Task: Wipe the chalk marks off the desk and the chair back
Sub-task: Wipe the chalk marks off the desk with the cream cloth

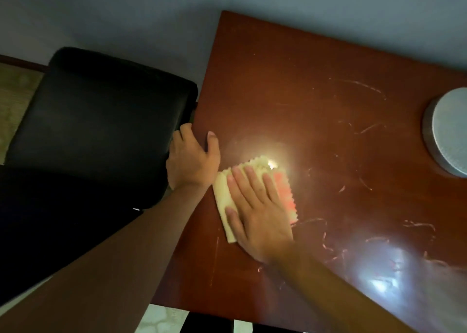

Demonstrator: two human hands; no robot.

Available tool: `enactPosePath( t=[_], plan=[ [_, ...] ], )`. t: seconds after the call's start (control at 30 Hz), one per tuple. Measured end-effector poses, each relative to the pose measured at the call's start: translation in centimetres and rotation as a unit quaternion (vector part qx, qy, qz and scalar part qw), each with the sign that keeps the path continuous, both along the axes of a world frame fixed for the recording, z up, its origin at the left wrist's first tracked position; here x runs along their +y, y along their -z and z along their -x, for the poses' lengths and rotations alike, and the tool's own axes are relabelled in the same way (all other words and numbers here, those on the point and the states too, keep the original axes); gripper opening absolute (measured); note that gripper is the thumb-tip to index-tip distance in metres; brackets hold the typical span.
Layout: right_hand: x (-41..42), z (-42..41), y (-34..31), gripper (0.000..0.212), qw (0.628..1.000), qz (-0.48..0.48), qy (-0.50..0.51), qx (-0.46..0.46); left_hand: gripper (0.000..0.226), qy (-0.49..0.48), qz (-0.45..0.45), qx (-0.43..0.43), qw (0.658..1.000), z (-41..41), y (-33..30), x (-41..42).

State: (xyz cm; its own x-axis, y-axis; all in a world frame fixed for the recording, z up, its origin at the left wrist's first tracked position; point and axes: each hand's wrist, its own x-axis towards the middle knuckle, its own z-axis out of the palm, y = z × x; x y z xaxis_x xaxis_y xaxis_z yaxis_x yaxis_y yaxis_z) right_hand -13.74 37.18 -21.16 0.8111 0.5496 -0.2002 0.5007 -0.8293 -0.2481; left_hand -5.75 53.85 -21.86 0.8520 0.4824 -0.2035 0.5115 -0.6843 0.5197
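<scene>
Bare forearms reach in from the bottom of the view toward the reddish-brown desk (290,85), which fills the right half of the scene. Left of it stands a black padded chair (101,110), its back edge close against the desk's side; whether chalk lies on it I cannot tell in this dim light. At the desk's right edge sits a round grey metal object (447,133). Pale chalk marks (358,87) scatter across the right and near parts of the top, while the patch around the cloth looks mostly clean apart from a hazy smear.

The left hand (193,160) grips the desk's edge, thumb on top and fingers curled over the side, bracing. The right hand (255,206) lies flat with straight, spread fingers, pressing a folded cream and pink cloth (222,193) onto the desk.

To wipe well, I would keep the palm weight even and sweep rightward in overlapping strokes toward the remaining marks, refolding to a clean face once chalk builds up.
</scene>
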Motion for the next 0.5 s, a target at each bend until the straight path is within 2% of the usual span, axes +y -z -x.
enactPosePath(
  t=[0.1, 0.27, 0.37, 0.5],
  plan=[
    [-2.8, -0.7, -0.1, 0.059, 1.000, 0.020, -0.001, -0.008, 0.049, 0.002, -0.012, -0.010, 1.000, -0.1, 0.1, 0.0],
    [-2.3, -10.6, -0.2, 0.059, 0.981, 0.016, 0.193, -0.007, 0.051, 0.003, -0.010, -0.017, 1.000, 0.2, 0.0, -0.1],
    [0.9, -14.3, 0.0, 0.058, 0.984, 0.023, 0.179, -0.011, 0.047, -0.006, 0.003, -0.021, 1.000, 0.0, 0.1, 0.0],
    [5.3, -10.2, 0.3, 0.059, 0.995, 0.031, 0.092, -0.017, 0.045, -0.024, 0.025, -0.015, 0.999, 0.1, 0.1, 0.4]
  ],
)
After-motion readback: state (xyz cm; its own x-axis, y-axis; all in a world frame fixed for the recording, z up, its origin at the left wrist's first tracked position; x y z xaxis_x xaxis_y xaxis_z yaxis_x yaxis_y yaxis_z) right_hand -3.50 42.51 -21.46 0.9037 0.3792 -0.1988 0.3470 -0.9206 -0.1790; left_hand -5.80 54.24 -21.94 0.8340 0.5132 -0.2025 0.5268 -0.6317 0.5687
